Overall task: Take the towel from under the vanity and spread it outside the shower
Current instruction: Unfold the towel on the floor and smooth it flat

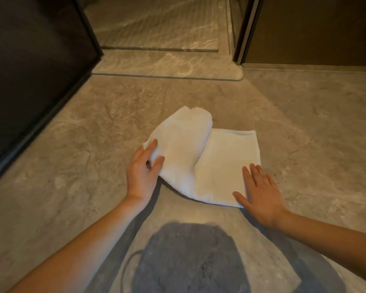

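Head view: left hand (143, 172) pinches the folded flap of a white towel (226, 157) on the floor (93, 123). Right hand (260, 191) presses flat, fingers spread, on its near corner.

Stone-patterned floor (76, 144) fills the frame. One white towel (218, 166), partly folded, lies directly on it at centre, below the raised threshold (167, 66).
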`<state>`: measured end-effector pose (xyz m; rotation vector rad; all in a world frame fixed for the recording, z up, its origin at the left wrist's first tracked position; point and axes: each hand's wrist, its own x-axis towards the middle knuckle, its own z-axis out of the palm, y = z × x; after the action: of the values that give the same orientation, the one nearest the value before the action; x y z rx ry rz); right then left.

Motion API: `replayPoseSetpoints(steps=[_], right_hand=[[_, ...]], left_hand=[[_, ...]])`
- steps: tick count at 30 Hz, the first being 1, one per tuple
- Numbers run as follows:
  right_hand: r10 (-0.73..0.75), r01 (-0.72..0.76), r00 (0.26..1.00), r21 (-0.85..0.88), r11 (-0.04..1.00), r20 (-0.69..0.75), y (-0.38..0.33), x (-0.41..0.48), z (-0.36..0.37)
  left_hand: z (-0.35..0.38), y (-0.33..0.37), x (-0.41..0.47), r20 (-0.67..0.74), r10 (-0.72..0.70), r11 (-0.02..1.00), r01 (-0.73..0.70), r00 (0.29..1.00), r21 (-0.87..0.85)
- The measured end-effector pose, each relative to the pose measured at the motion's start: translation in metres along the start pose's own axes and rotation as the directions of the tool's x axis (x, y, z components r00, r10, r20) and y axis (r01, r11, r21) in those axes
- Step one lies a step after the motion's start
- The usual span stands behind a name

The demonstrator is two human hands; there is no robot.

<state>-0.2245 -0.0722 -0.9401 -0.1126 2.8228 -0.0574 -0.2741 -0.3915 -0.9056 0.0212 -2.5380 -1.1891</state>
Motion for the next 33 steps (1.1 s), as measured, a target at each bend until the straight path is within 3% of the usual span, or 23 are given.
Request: replayPoseSetpoints(steps=[5, 7, 9, 12, 14, 17, 20, 25, 33], right_hand=[[0.01, -0.01, 1.0, -0.059, 0.998, 0.004, -0.004, 0.006, -0.006], [0.007, -0.006, 1.0, -0.062, 0.998, 0.017, -0.003, 0.007, -0.009], [0.014, -0.013, 1.0, -0.06, 0.998, 0.013, -0.005, 0.006, -0.011], [-0.011, 0.012, 0.999, 0.028, 1.0, -0.044, -0.015, 0.011, -0.018], [-0.088, 0.095, 0.988, 0.052, 0.994, -0.13, -0.027, 0.024, -0.028], [-0.133, 0.151, 0.968, 0.068, 0.986, -0.214, -0.047, 0.049, -0.039], [-0.121, 0.136, 0.973, 0.063, 0.989, -0.194, -0.061, 0.067, -0.034], [-0.112, 0.12, 0.983, 0.05, 0.991, -0.146, -0.053, 0.082, -0.014], [-0.128, 0.148, 0.972, 0.091, 0.985, -0.196, -0.033, 0.09, 0.006]], left_hand=[[-0.007, -0.041, -0.035, -0.031, -0.342, 0.936, 0.343, 0.939, 0.077], [-0.008, -0.045, -0.044, -0.005, -0.422, 0.897, 0.418, 0.907, 0.141], [-0.009, -0.043, -0.042, 0.015, -0.346, 0.884, 0.321, 0.938, 0.341], [-0.005, -0.028, -0.017, 0.192, -0.017, 0.821, -0.095, 0.981, 0.562], [0.01, -0.012, 0.007, 0.37, 0.145, 0.781, -0.336, 0.918, 0.527], [0.045, 0.008, 0.026, 0.575, 0.221, 0.703, -0.537, 0.788, 0.467], [0.073, 0.008, 0.026, 0.666, 0.198, 0.654, -0.603, 0.719, 0.457], [0.089, -0.014, 0.029, 0.716, 0.11, 0.687, -0.574, 0.689, 0.446], [0.096, -0.028, 0.026, 0.663, 0.167, 0.725, -0.546, 0.73, 0.419]])
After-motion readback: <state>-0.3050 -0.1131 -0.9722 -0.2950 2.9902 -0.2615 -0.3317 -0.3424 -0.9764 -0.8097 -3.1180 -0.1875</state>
